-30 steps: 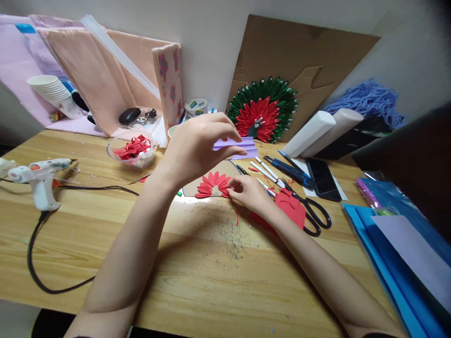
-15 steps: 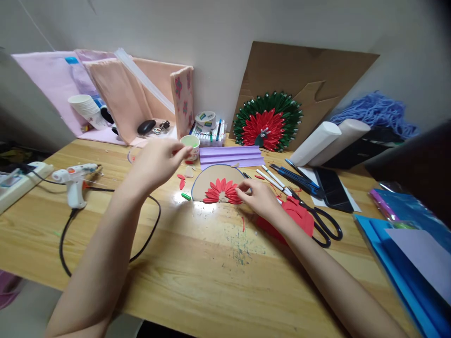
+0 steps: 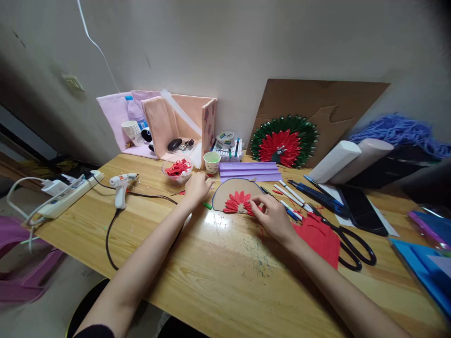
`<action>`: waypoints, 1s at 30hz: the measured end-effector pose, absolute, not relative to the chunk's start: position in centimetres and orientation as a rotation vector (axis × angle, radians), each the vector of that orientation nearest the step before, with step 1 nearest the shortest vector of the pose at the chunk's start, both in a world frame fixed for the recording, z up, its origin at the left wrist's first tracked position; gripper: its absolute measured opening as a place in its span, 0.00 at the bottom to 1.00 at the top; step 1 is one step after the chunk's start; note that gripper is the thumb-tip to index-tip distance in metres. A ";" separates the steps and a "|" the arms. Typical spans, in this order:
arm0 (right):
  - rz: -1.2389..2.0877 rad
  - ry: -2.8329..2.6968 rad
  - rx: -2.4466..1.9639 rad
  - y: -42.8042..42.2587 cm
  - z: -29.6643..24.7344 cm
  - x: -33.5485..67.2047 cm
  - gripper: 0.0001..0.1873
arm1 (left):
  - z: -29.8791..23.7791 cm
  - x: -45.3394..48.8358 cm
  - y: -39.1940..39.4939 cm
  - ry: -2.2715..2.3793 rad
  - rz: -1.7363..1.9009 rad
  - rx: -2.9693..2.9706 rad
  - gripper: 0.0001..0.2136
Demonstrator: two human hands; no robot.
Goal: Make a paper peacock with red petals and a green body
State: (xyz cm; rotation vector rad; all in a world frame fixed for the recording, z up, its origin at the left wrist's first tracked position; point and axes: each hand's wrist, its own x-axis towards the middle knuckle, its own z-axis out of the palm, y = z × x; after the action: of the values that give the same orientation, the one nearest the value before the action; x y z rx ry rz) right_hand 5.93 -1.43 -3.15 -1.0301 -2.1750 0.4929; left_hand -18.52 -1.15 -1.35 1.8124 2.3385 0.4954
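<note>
Left hand [image 3: 198, 188] rests curled on the table [image 3: 218, 267] just below the bowl of red scraps [image 3: 178, 169]; I cannot tell whether it holds anything. Red petals [image 3: 237, 203] lie fanned on the half-round card [image 3: 230, 188], mid-table, and the right hand [image 3: 274, 218] pinches their right edge. My judgement: pin the card flat and press each petal at its base.

Bare forearms; left hand [image 3: 198, 187], right hand [image 3: 274, 219] bare; black sleeve edge [image 3: 94, 331] on left upper arm.
</note>
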 end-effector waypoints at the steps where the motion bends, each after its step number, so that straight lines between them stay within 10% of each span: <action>1: 0.479 -2.150 -1.018 -1.5 -3.4 6.0 0.08 | -1.6 -18.0 -0.2 2.374 0.483 1.759 0.13; 30: 0.433 -2.095 -0.997 -0.3 -6.8 7.1 0.06 | -5.0 -12.1 -0.5 1.495 0.792 1.764 0.15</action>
State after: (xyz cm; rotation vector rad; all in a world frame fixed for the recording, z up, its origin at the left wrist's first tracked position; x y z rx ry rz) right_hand 7.06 -0.31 -6.78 -0.9973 -2.0949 0.4327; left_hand -12.10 -0.45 -4.99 1.7642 1.4953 0.7922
